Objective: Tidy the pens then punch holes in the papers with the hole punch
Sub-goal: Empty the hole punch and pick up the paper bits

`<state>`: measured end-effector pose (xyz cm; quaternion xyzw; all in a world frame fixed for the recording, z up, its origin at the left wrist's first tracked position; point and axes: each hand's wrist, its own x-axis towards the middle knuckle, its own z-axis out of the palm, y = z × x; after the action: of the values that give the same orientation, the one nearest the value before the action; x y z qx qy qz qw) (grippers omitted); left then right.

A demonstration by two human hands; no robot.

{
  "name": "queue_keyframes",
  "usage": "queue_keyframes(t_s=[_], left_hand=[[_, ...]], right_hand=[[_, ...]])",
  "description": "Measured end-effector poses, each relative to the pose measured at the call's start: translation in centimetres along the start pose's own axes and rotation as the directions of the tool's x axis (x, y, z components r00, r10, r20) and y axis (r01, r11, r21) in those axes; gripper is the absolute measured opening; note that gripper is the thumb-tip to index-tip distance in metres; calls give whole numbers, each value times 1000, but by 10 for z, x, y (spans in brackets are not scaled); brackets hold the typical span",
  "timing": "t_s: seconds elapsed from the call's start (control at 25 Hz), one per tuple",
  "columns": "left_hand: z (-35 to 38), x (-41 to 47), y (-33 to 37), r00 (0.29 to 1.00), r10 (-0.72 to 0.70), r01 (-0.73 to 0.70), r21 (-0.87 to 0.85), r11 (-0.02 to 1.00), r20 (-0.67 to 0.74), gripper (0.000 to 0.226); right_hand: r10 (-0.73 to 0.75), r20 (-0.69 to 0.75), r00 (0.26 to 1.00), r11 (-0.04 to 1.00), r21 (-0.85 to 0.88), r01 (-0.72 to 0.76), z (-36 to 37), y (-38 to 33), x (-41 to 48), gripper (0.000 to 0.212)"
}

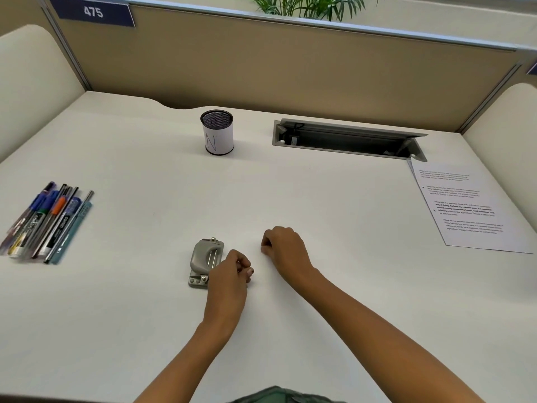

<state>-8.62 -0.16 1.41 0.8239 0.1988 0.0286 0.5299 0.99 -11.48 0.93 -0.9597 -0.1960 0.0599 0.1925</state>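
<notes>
Far left on the desk [319, 301]: the pens [46, 222], side by side in one bunch, lying flat, not yet tidied away. Long way of each pen: from near and left, up to far and a bit right. Well apart from both hands, off to their left.

Next, in the middle and far back: the pen cup [216, 132], standing up, mouth open to the top, with no pen seen in it. Likely the home for the pens.

In the middle and near: the hole punch [203, 261], flat on the desk, long way pointing away from the body.

Just beside it, on its right: the left hand [229, 274], fingers curled in, hiding the near right corner of the punch. Cannot tell if gripping the punch or only lying against it.

A little more to the right: the right hand [283, 247], down on the desk, fingers curled under, with nothing seen in it. Close to the left hand but not touching.

Far right: the papers [465, 205], flat, near the desk edge, well apart from the punch and from both hands.

Pens first, going by the task. Nearer to the left hand than to the right, so likely a reach to the left with that hand, past the punch. Then up and right to the cup.
</notes>
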Motion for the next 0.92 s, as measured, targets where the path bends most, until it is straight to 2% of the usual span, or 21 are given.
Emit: queue_keyframes(t_s=[0.32, 0.48, 0.56, 0.6, 0.68, 0.8, 0.92], left_hand=[[-1, 1, -5, 1000, 2, -1, 25, 1000, -22, 17], [0, 1, -5, 1000, 7, -7, 42, 999, -13, 16], [0, 1, -4, 1000, 12, -12, 54, 998, -7, 16], [0, 2, -4, 1000, 18, -18, 61, 998, -5, 16], [0, 3, -2, 999, 41, -41, 80, 996, -1, 15], [2, 8, 0, 998, 67, -68, 116, 991, 8, 13], [9, 17, 3, 994, 105, -107, 135, 985, 22, 11]], right_hand=[[64, 113, 992, 987, -154, -46, -1, -10, 7, 13], [96, 120, 988, 970, -236, -66, 1, -12, 0, 39], [82, 107, 991, 966, -253, -52, 1, -11, -4, 38], [88, 75, 993, 972, -223, -69, 2, -8, -6, 31], [145, -32, 989, 989, -36, -146, 1, 4, -12, 12], [295, -132, 946, 904, 359, -232, -6, 26, -33, 5], [392, -160, 906, 804, 539, -252, -10, 43, -53, 10]])
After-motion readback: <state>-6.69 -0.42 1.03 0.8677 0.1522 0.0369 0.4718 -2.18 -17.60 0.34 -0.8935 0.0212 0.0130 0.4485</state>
